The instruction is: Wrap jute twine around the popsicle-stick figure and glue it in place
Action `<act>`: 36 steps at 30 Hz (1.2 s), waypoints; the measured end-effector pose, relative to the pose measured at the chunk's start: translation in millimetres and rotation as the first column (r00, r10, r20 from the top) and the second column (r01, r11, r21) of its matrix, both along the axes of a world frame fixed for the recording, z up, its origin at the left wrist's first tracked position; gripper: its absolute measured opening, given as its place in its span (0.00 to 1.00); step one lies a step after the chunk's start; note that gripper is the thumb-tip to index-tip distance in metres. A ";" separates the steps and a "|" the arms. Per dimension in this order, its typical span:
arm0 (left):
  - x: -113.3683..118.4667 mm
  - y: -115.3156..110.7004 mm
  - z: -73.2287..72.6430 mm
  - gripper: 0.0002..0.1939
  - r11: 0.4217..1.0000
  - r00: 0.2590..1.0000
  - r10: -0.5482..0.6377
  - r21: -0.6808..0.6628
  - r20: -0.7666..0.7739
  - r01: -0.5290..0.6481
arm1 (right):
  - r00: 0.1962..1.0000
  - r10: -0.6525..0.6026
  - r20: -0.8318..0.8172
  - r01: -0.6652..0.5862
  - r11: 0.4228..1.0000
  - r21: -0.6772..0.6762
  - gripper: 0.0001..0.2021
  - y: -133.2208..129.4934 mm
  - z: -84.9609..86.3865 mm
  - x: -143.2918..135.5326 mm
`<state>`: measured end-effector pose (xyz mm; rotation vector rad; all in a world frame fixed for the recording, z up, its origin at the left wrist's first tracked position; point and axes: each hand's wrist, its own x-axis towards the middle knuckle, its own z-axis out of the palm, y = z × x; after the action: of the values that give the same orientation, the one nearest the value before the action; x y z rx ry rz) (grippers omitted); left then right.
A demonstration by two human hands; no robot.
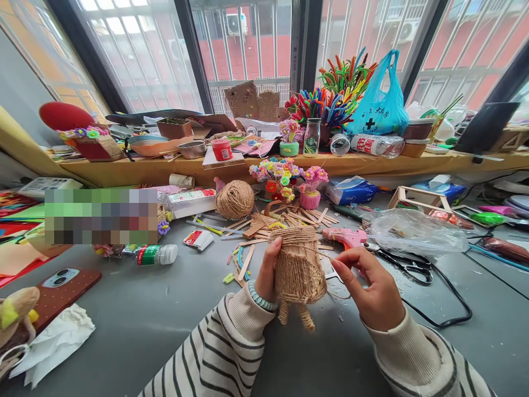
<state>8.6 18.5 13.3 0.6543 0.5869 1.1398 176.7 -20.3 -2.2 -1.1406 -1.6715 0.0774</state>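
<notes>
My left hand (268, 273) is closed around the left side of a small pot-like craft (300, 270) wrapped in jute twine, with two short twine-covered legs pointing down. A bare strip without twine shows near its upper part. My right hand (370, 286) pinches a strand of jute twine (324, 254) between thumb and fingers, just right of the craft. The strand runs across to the craft's side. Behind the craft lie a pink glue gun (345, 237) and scattered wooden craft sticks (248, 259). A ball of jute twine (235, 199) sits farther back.
Black scissors (407, 264) and a dark cable (450, 322) lie to the right, near a clear plastic bag (417, 231). On the left are a plastic bottle (157, 254), a phone (66, 284) and crumpled tissue (61, 336). Craft flowers (309, 190) stand behind.
</notes>
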 end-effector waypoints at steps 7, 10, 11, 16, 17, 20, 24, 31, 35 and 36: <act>0.2 2.2 -3.8 0.30 1.000 0.999 0.001 -0.013 -0.043 -0.001 | 0.995 -0.098 -0.001 0.098 0.995 0.026 0.02 8.7 -15.9 3.8; -0.2 3.7 -5.5 0.29 1.000 1.000 0.006 -0.029 -0.029 -0.007 | 0.984 -0.175 -0.027 0.177 0.982 0.071 0.01 6.6 -18.3 -0.9; -0.5 4.3 -5.7 0.29 0.999 1.000 0.009 -0.032 -0.023 -0.010 | 0.983 -0.182 -0.024 0.184 0.980 0.078 0.02 5.4 -17.9 -2.3; -2.5 6.6 1.2 0.19 0.982 0.988 0.151 -0.118 0.034 -0.146 | 0.977 -0.199 0.073 0.176 0.955 0.240 0.11 0.3 -14.5 -6.4; -2.7 6.9 3.6 0.17 0.972 0.981 0.190 -0.148 0.045 -0.182 | 0.972 -0.199 0.126 0.155 0.944 0.291 0.11 -0.2 -14.6 -7.0; -2.3 7.8 8.3 0.16 0.953 0.961 0.266 -0.169 0.078 -0.251 | 0.940 -0.195 0.281 0.089 0.933 0.349 0.07 -0.4 -16.2 -9.4; -1.9 7.9 4.4 0.21 0.978 0.982 0.178 -0.121 0.071 -0.168 | 0.890 -0.203 0.409 0.048 0.932 0.360 0.03 2.9 -18.5 -10.8; -5.0 8.0 -11.5 0.22 0.977 0.974 0.212 0.043 -0.080 -0.209 | 0.801 -0.208 0.561 0.039 0.954 0.299 0.13 13.4 -28.2 -9.9; -5.5 9.5 -14.0 0.23 0.955 0.948 0.297 0.042 -0.117 -0.294 | 0.827 -0.130 0.547 -0.006 0.971 0.240 0.17 16.1 -33.6 -15.2; -5.4 9.7 -13.9 0.23 0.955 0.948 0.296 0.037 -0.117 -0.294 | 0.841 -0.134 0.525 0.007 0.971 0.238 0.18 16.2 -34.3 -17.3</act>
<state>3.3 28.2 -0.6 0.6699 0.7978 1.3927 159.5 -4.1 -36.5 -1.1057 -2.0610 -0.5199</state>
